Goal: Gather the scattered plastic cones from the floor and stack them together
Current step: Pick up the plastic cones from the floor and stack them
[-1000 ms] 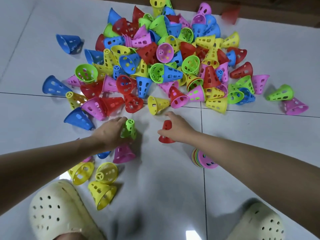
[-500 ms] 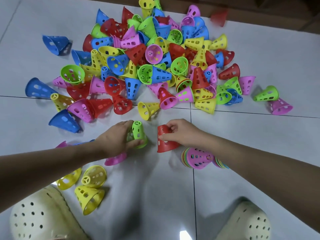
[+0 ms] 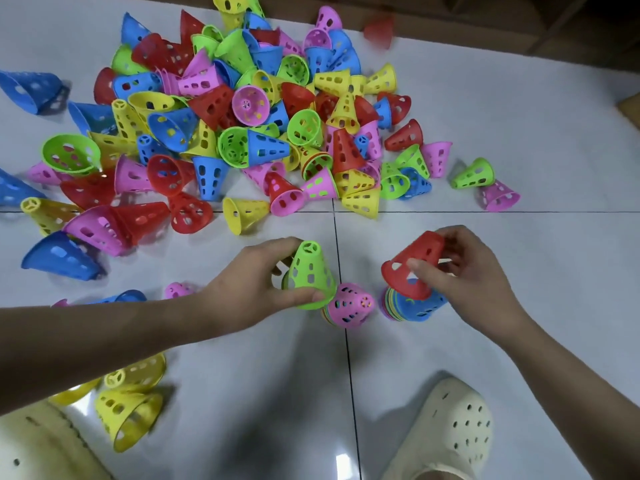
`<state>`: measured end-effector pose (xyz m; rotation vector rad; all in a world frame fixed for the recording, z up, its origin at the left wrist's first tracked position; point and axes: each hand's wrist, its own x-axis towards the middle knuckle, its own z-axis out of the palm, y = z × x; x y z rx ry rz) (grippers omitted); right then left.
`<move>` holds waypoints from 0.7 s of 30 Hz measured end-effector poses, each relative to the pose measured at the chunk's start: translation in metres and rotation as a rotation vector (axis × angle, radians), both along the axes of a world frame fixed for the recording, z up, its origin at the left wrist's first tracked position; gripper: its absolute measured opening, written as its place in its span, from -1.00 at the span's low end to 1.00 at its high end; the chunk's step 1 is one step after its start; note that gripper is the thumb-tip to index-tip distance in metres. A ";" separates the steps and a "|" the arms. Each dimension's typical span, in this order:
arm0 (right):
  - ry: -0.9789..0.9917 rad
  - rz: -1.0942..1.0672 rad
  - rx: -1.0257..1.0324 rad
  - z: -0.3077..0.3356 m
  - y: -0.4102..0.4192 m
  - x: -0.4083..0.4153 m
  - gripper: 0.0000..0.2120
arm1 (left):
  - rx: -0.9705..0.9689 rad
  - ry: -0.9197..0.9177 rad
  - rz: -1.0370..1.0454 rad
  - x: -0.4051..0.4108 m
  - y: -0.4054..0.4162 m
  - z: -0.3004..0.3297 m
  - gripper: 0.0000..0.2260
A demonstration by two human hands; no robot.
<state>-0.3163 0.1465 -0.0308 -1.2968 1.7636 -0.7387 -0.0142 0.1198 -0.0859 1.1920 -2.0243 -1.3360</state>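
The left hand (image 3: 256, 277) is gripping one green cone (image 3: 310, 277), standing tip-up. The right hand (image 3: 464, 271) is pinching one red cone (image 3: 414, 268), tilting tip up-right, above two stacks (image 3: 349, 306).

I see bare floor (image 3: 519, 271) right of my hands and between my shoes. The cone heap (image 3: 242, 116) blocks the way ahead; yellow cones (image 3: 128, 410) crowd the left shoe (image 3: 34, 445); two stacks (image 3: 349, 306) stand centrally.

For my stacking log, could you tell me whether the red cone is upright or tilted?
Tilted: the red cone leans in the right hand, rim lower-left.
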 end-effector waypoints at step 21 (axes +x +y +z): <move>0.363 0.101 -0.031 -0.071 0.060 -0.051 -0.63 | -0.031 -0.186 -0.266 -0.073 0.002 -0.036 -0.49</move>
